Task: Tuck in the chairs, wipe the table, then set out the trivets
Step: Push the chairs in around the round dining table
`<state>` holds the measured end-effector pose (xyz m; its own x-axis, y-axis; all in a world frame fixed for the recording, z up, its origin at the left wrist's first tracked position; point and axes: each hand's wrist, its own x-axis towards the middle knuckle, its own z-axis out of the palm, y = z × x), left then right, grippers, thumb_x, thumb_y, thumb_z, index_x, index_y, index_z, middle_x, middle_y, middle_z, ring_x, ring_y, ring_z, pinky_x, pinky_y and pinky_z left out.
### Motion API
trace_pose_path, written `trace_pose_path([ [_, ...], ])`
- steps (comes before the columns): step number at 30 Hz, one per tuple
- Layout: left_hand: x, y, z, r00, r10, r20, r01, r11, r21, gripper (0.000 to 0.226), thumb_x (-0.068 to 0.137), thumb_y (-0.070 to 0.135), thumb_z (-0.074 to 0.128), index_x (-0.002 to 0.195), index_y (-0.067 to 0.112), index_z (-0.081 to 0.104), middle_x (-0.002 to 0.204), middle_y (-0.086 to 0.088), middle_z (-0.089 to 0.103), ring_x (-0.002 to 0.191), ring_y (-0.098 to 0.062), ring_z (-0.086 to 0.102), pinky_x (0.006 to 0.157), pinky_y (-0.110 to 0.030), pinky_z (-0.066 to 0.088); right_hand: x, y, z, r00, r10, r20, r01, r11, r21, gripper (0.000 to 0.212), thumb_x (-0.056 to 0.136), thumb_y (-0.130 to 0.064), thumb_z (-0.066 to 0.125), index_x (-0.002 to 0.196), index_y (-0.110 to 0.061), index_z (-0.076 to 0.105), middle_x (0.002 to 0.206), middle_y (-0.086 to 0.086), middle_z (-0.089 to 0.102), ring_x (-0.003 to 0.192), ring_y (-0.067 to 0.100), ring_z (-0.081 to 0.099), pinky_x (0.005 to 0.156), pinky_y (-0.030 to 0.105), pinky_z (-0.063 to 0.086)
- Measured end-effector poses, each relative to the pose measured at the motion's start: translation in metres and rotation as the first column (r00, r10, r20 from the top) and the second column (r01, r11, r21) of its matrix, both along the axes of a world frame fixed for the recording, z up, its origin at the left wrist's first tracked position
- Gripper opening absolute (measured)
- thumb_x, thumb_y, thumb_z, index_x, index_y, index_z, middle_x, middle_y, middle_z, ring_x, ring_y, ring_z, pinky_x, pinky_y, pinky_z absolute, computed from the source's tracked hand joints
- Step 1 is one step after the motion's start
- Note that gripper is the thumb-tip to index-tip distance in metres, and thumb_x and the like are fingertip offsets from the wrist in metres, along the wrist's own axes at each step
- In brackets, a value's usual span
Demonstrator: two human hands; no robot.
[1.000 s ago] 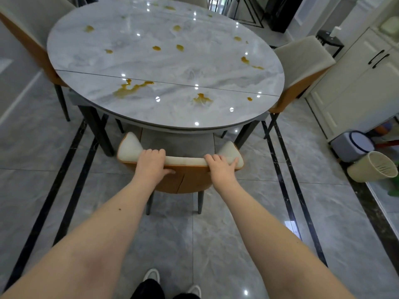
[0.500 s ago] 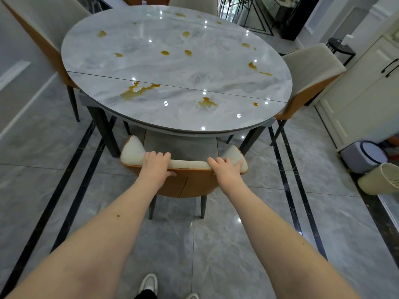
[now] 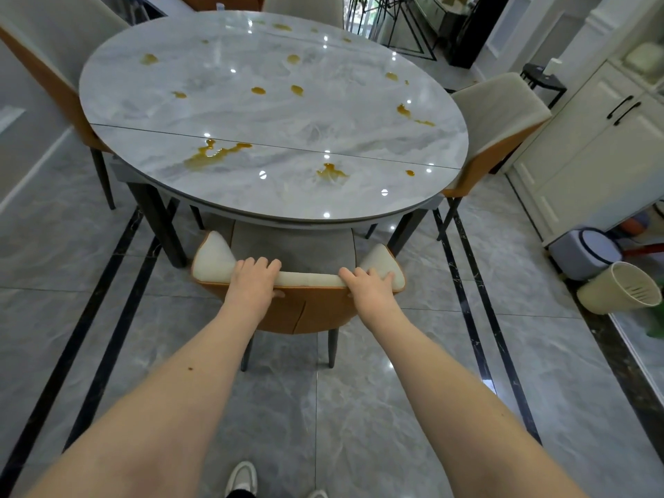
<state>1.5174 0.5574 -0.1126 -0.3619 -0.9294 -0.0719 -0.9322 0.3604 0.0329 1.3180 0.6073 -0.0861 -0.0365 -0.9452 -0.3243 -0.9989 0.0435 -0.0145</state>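
Seen from a head-worn camera looking down: a person stands behind a chair (image 3: 298, 282) at the near edge of a round, marble-look bench (image 3: 359, 113). The left hand (image 3: 253, 282) and right hand (image 3: 370, 287) both grip the top of the chair's cream backrest, fingers curled over its front face, the left thumb showing against the orange rear shell. The chair's seat is already partly under the bench top, its back just short of the rim. The chair faces away from the person toward the bench centre; the long axis of the backrest runs left to right across the view, roughly parallel to the near rim. Yellow-brown spills (image 3: 215, 154) dot the bench top (the wiping step looks not yet done). Two more chairs stand at the left (image 3: 61, 66) and right (image 3: 499, 120) sides, the right one angled outward. Likely risks: an uneven push from one hand could skew the chair so its curved wings or legs catch a dark bench leg (image 3: 158, 224), or a hard shove could knock the backrest into the rim
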Motion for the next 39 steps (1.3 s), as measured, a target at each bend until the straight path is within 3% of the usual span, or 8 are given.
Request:
trace_pose_path([
  [17,-0.008,0.016,0.002,0.999,0.003,-0.036,-0.004,1.0,-0.003,0.034,0.089,0.042,0.056,0.113,0.02,0.046,0.109,-0.003,0.058,0.104,-0.023,0.052,0.092,-0.033,0.036,-0.008,0.002,0.002,0.999,0.02,-0.034,-0.02,1.0,0.017,0.058,0.083,0.0,0.059,0.128,-0.028,0.034,0.118,0.004,0.048,0.117,0.03,0.04,0.104,0.065,0.019],
  [24,-0.006,0.013,0.003,1.0,-0.022,-0.015,0.022,1.0,0.018,0.039,0.09,0.041,0.055,0.121,0.021,0.043,0.114,-0.002,0.055,0.107,-0.023,0.05,0.095,-0.035,0.036,-0.004,0.003,-0.001,1.0,-0.025,-0.002,0.025,1.0,0.003,0.055,0.083,-0.001,0.06,0.125,-0.028,0.036,0.117,0.004,0.05,0.118,0.03,0.041,0.107,0.066,0.014],
  [39,-0.009,0.02,0.002,1.0,0.001,0.003,-0.002,0.999,0.042,0.039,0.089,0.042,0.056,0.118,0.019,0.044,0.115,-0.004,0.056,0.108,-0.025,0.05,0.093,-0.035,0.035,-0.007,0.01,-0.004,0.999,-0.034,0.018,0.034,0.999,0.012,0.048,0.085,-0.004,0.059,0.119,-0.029,0.037,0.114,0.002,0.049,0.117,0.029,0.04,0.107,0.065,0.013],
])
